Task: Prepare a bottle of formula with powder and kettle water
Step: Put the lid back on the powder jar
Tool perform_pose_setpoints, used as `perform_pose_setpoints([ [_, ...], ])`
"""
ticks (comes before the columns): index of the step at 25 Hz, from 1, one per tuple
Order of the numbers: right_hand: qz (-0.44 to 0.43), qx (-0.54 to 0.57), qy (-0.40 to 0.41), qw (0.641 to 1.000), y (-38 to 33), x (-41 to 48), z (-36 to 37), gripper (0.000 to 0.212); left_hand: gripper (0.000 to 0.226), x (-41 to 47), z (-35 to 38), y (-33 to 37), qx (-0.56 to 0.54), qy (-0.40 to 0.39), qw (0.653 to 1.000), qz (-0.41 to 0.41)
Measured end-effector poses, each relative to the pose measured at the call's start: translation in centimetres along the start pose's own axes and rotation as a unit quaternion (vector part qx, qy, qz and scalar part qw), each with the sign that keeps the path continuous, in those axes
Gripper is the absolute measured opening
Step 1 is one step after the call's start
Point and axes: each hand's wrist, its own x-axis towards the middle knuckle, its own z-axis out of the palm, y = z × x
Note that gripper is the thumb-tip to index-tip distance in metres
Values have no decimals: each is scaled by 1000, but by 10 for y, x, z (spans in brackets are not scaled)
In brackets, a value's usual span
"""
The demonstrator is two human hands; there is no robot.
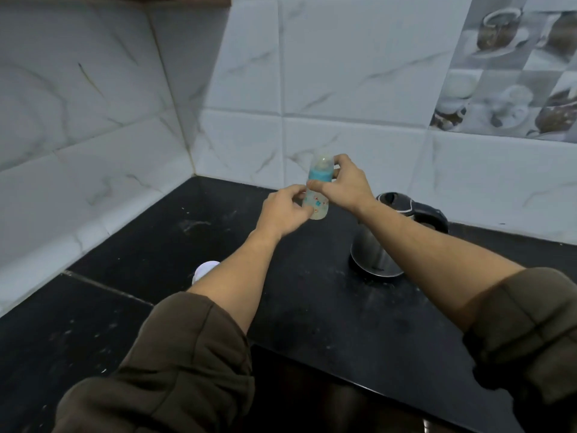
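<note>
the bottle [317, 203] stands up tall in the air, left of the kettle [371, 251]. the left hand [281, 214] holds its low part. the right hand [346, 185] pinches the blue ring [320, 175] on top, likely to twist it.

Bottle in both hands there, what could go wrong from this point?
1. The bottle is gripped only by the fingers of the left hand and right hand. Twisting its teal top might make it slip onto the black counter.
2. The right forearm passes over the kettle. A dip could knock it, and it may be hot.
</note>
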Motion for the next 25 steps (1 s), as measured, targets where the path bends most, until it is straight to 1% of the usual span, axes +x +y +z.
perform_pose_setpoints([
  [3,19,-40,-18,999,25,-13,3,66,45,-8,18,1,-15,-15,1000,-2],
  [9,30,-67,-71,995,66,-29,23,63,34,-27,54,-16,-8,-54,998,-40],
  [12,42,-73,-96,992,84,-38,37,59,35,-36,71,-32,8,-64,995,-74],
  [16,53,-70,-127,988,108,-49,51,63,40,-47,91,-48,34,-90,989,-114],
  [25,70,-75,-163,981,132,-55,63,65,40,-58,112,-63,45,-98,984,-144],
])
